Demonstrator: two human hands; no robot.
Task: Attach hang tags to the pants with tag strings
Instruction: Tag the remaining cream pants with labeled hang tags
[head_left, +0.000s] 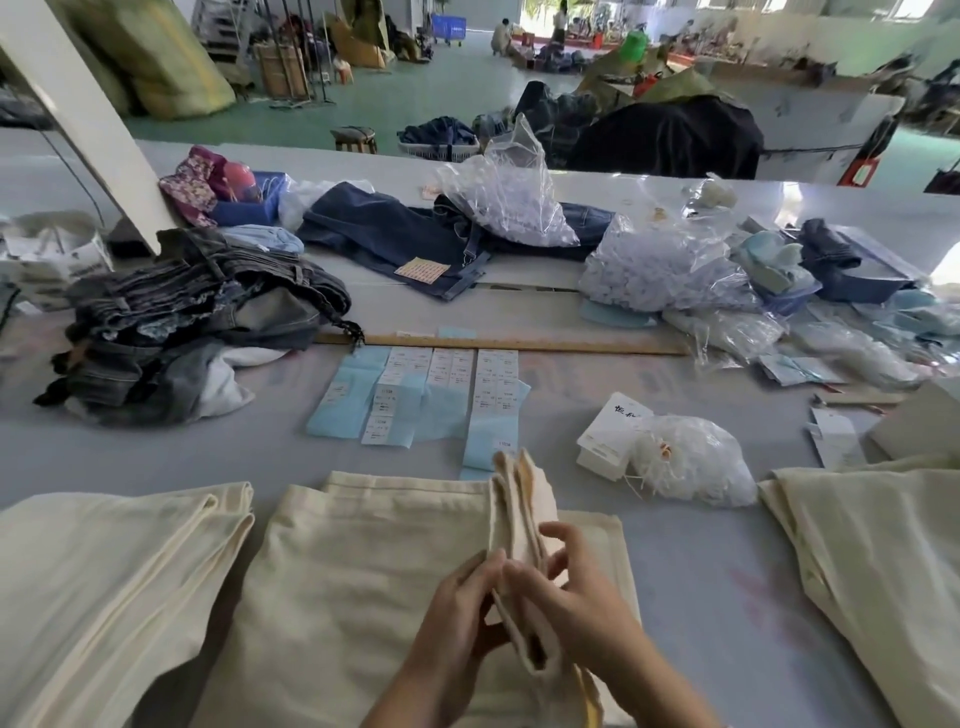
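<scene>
left hand (462, 597): pinching lifted waistband edge | right hand (576, 587): gripping same edge | cream pants (374, 561): folded flat, near centre of table (727, 571) | hang tags (608, 431): far right, beside bag of tag strings (696, 457)

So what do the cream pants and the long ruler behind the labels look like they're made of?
Cream pants: apparently woven cotton-like cloth, matte, with soft folds and stitched hems. Ruler: probably wood, judging by its tan, dull, straight rigid edge; blur hides any grain.

Cream pants (363, 561), pale blue label sheets (415, 400), dark denim heap (197, 322), floral pouch (192, 187).
</scene>
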